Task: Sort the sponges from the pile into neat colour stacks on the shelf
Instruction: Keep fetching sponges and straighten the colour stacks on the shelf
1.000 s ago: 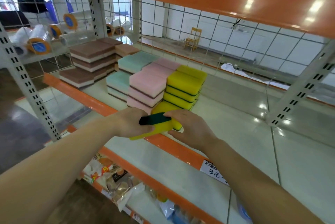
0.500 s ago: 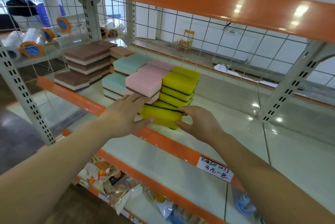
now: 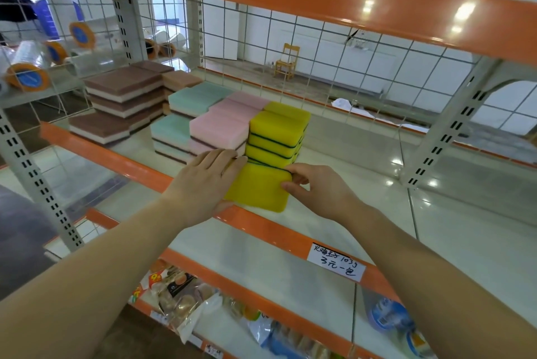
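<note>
yellow sponge [image 3: 257, 188] is set at shelf edge [image 3: 122, 159], just in front of yellow stack [image 3: 277, 133]. left hand [image 3: 207, 181] is pressed flat on its side, right hand [image 3: 315, 188] pinches its corner. if pushed too hard, stack could be tipped & sponge dropped off edge

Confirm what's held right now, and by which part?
A yellow sponge, at the shelf's front edge. The right hand pinches its right edge with curled fingers; the left hand lies flat against its left side.

The white shelf [image 3: 334, 172] carries brown [image 3: 116, 102], mint [image 3: 186, 114], pink [image 3: 220, 132] and yellow sponge stacks [image 3: 276, 137].
</note>
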`<control>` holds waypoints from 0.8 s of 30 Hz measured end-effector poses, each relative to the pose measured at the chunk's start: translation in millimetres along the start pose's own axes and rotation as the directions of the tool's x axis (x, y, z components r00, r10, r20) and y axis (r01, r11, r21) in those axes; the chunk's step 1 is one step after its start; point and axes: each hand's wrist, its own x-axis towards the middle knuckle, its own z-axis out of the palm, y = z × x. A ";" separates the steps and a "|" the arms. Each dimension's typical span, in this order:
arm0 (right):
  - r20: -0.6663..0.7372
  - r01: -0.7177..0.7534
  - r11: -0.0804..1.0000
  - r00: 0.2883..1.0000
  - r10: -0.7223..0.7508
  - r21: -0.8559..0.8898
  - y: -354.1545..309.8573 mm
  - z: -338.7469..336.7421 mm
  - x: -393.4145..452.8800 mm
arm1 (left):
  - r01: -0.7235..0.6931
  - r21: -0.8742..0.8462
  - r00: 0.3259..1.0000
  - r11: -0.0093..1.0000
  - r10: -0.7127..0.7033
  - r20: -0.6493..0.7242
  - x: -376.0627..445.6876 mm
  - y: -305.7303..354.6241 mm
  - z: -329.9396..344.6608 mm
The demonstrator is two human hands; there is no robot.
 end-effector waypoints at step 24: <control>0.113 0.201 0.924 0.978 -0.173 -0.324 5.1 14.3 1.4 | 0.068 -0.136 0.985 0.988 -0.045 0.166 8.9 -9.8 -7.7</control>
